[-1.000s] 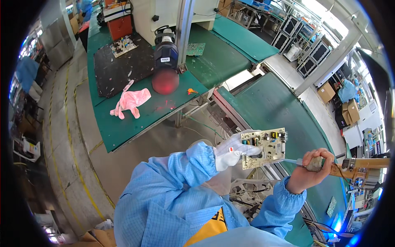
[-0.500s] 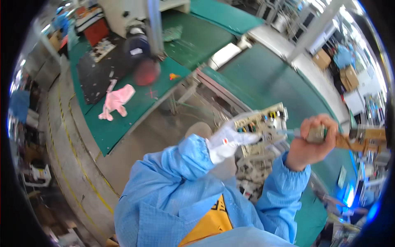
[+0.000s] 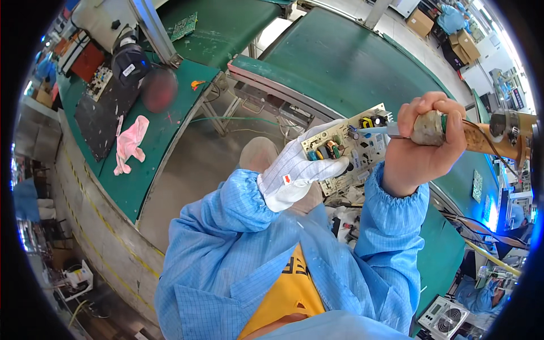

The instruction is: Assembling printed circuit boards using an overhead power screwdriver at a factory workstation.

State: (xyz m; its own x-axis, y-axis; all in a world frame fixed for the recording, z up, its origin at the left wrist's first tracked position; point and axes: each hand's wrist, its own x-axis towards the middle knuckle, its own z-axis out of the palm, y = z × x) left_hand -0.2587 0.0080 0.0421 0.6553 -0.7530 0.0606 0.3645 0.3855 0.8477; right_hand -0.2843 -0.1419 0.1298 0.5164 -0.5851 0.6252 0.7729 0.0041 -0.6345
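A green belt (image 3: 351, 62) spreads across the upper middle of the frame and runs down toward the right. At the left is a green worktop (image 3: 127, 187), with a black mat (image 3: 93, 122) on its upper part. A tan tube (image 3: 481, 141) reaches in from the right edge. The white-gloved left hand (image 3: 292, 173), at the centre, grasps a circuit board (image 3: 358, 150) by its left end, thumb over the face. The board is held just right of centre, tilted, component side up. The bare right hand (image 3: 425, 153), farther right, is clenched around the handle of a tool (image 3: 429, 127); its pale blue shaft points left over the board, ending at a small dark cylinder (image 3: 352, 132), though I cannot tell whether they touch. A white box (image 3: 443, 317) with a fan sits at the lower right, and a dark device (image 3: 129, 63) at the upper left. A crumpled pink glove (image 3: 131, 144) lies on the worktop, below the device. Smallest is an orange piece (image 3: 197, 85) near the worktop's right edge.
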